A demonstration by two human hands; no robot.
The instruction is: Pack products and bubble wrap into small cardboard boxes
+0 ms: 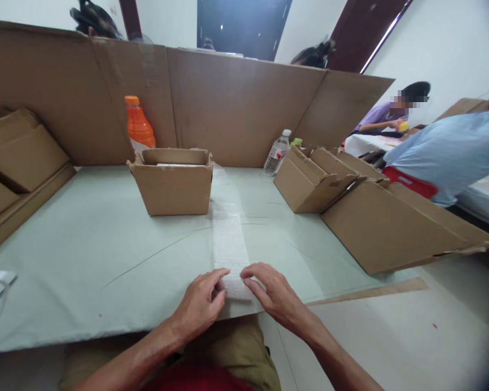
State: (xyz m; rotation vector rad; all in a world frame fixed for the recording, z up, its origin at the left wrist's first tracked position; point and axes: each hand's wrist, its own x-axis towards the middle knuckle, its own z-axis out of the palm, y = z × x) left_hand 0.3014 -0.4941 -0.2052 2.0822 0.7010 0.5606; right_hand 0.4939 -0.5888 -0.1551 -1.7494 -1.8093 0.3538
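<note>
A long narrow strip of bubble wrap (pixel 230 239) lies on the green-covered table, its near end close to the table's front edge. My left hand (pixel 199 301) grips the strip's left edge near that end, fingers curled and the thumb a little below the index finger. At the opposite edge, my right hand (pixel 275 296) has its thumb and index finger close together on the wrap. The near part of the strip between my hands looks layered or folded; its underside is hidden.
An open cardboard box (pixel 179 190) stands ahead. More cardboard boxes (pixel 309 182) line the right side, beside a clear water bottle (pixel 277 153). An orange bottle (pixel 139 127) stands behind. Folded cardboard (pixel 28 152) leans at left; a cardboard wall (pixel 244 106) closes the back. People sit beyond.
</note>
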